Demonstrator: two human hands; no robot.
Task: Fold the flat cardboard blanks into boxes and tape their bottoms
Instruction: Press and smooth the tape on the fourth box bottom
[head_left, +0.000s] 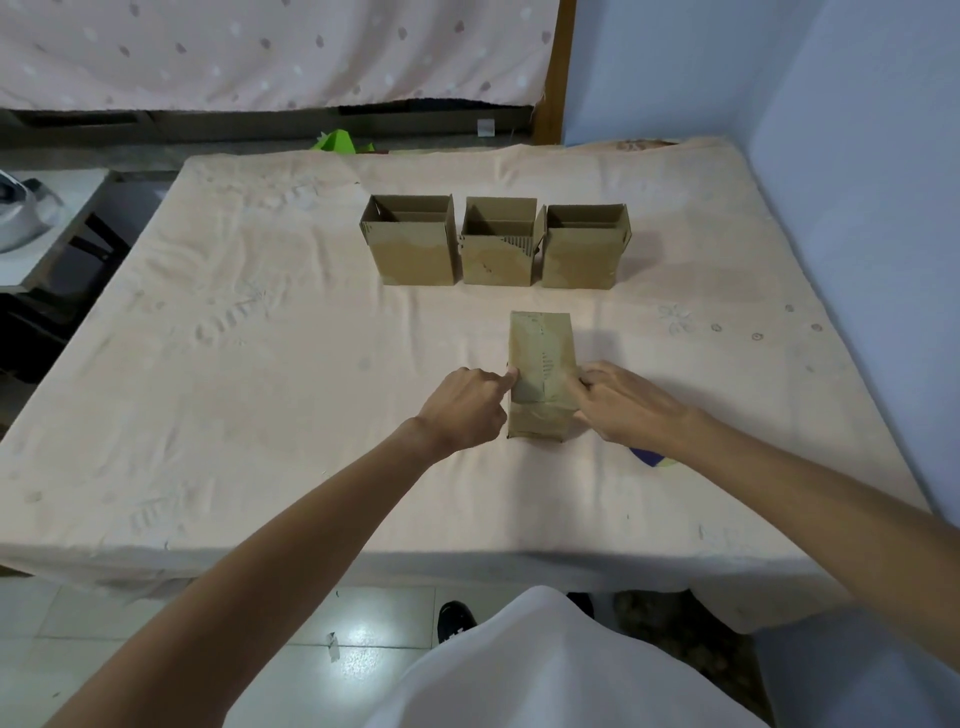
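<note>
A brown cardboard box (542, 364) stands upside down at the middle of the table, its taped bottom facing up. My left hand (467, 408) touches its left edge with an extended finger, the other fingers curled. My right hand (621, 402) presses against its right side with the fingertips on the edge. Three folded boxes stand upright and open-topped in a row behind it: left (413, 254), middle (498, 257), right (584, 260).
The table is covered with a pale peach cloth (260, 389). A blue and yellow object (652, 458) peeks out under my right forearm. A blue wall (857, 208) stands close on the right. A grey side table (47, 223) is at the left.
</note>
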